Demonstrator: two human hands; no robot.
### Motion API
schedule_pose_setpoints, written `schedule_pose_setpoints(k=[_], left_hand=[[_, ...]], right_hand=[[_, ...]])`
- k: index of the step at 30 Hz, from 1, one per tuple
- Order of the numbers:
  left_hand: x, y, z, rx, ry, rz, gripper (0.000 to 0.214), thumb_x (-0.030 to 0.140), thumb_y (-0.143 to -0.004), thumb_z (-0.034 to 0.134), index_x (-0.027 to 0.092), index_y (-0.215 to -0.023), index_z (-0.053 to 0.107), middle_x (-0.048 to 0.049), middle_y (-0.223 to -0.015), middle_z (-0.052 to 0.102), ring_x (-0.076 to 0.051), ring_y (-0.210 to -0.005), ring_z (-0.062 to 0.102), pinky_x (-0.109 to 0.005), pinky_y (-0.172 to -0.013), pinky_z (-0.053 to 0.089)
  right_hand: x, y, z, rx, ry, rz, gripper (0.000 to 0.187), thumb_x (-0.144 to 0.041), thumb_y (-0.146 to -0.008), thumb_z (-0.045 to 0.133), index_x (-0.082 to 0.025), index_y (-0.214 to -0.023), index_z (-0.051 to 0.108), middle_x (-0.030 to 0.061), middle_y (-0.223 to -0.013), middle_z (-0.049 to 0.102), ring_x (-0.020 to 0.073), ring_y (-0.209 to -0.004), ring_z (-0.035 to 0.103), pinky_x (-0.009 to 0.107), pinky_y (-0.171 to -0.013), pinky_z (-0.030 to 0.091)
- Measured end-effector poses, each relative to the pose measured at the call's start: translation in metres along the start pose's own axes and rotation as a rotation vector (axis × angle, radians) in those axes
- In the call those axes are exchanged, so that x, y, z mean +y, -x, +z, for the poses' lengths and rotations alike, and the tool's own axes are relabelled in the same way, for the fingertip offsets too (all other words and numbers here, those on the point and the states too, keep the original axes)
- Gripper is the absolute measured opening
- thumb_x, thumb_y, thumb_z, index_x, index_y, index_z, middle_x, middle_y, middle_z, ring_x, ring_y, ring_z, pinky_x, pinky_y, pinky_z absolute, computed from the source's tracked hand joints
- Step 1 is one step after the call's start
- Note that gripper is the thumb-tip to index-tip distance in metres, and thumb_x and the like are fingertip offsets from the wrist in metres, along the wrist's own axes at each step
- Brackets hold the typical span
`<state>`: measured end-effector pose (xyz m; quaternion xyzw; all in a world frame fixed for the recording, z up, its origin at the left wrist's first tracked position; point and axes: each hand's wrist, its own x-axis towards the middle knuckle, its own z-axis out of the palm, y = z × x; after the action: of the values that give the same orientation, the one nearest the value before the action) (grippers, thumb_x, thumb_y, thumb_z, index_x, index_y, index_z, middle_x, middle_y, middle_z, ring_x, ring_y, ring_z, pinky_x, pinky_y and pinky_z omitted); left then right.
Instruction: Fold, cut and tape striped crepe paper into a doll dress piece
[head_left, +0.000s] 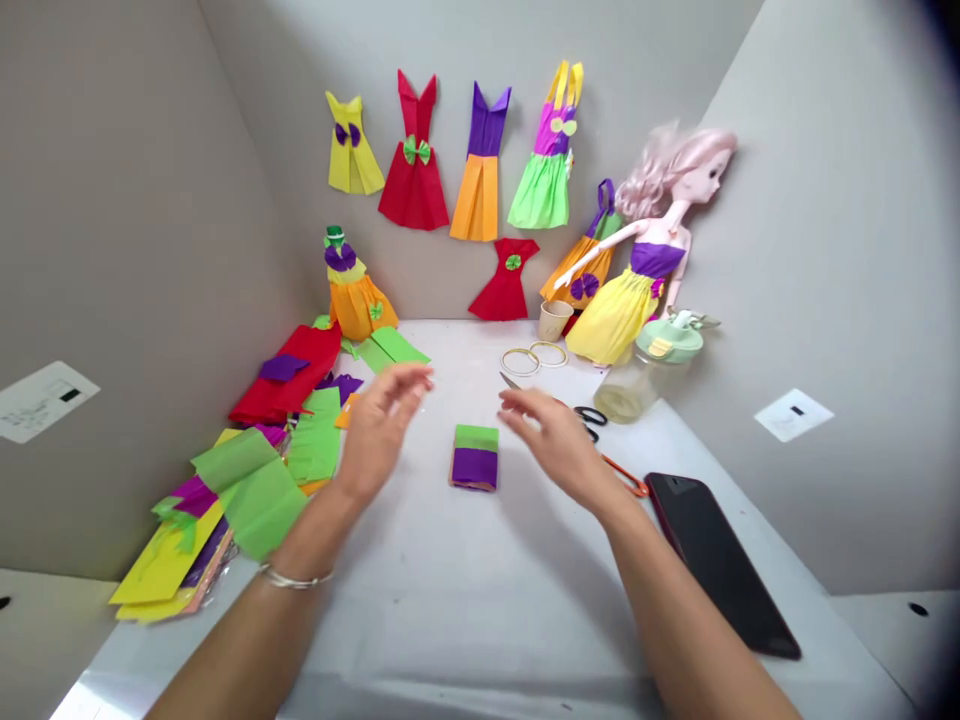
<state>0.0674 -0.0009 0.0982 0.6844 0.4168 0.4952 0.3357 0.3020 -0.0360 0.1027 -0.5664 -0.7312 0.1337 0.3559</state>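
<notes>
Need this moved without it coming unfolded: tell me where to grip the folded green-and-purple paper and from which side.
Pinch the folded green-and-purple paper by its two long side edges, coming down from above. It lies flat on the white surface, so a grip under it looks awkward, and it seems narrow enough for one hand. Either suits: the left hand and right hand are open on either side.

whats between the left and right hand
In the head view, a folded stack of green and purple paper lies between the left hand and the right hand, touching neither, on the white surface.
</notes>
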Motion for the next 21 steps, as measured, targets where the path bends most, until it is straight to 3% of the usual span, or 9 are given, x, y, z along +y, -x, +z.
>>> schedule_pose_setpoints(k=[3,8,17,21], left_hand=[[-0.026,0.003,0.021,-0.107,0.04,-0.108,0.023,0.031,-0.09,0.06,0.016,-0.107,0.064,-0.0074,-0.101,0.069,-0.021,-0.096,0.066,-0.04,-0.089,0.053],[-0.061,0.013,0.038,-0.195,0.075,-0.223,0.028,0.03,-0.086,0.059,0.019,-0.111,0.062,-0.0094,-0.111,0.068,-0.022,-0.106,0.064,-0.038,-0.096,0.048],[-0.056,0.018,0.027,-0.205,0.147,-0.3,0.034,0.037,-0.083,0.059,0.018,-0.112,0.057,-0.0122,-0.114,0.064,-0.024,-0.112,0.06,-0.041,-0.101,0.044],[-0.056,0.019,0.025,-0.234,0.203,-0.309,0.039,0.036,-0.081,0.061,0.018,-0.114,0.054,-0.0127,-0.117,0.063,-0.025,-0.115,0.06,-0.04,-0.101,0.045]], right_hand=[[0.018,0.002,0.029,-0.18,0.125,0.077,0.044,-0.035,-0.091,0.061,-0.017,-0.13,0.056,0.0143,-0.121,0.063,0.0289,-0.116,0.056,0.044,-0.097,0.046],[0.038,0.006,0.057,-0.232,0.171,0.082,0.054,-0.03,-0.089,0.065,-0.015,-0.138,0.047,0.0161,-0.127,0.058,0.0301,-0.121,0.05,0.044,-0.102,0.042],[0.03,0.005,0.059,-0.233,0.143,0.032,0.048,-0.021,-0.086,0.068,-0.015,-0.131,0.053,0.0118,-0.111,0.06,0.0266,-0.106,0.054,0.039,-0.094,0.045],[0.027,0.007,0.058,-0.227,0.125,0.038,0.036,-0.025,-0.097,0.05,-0.016,-0.132,0.052,0.0116,-0.11,0.059,0.0242,-0.106,0.054,0.037,-0.094,0.044]])
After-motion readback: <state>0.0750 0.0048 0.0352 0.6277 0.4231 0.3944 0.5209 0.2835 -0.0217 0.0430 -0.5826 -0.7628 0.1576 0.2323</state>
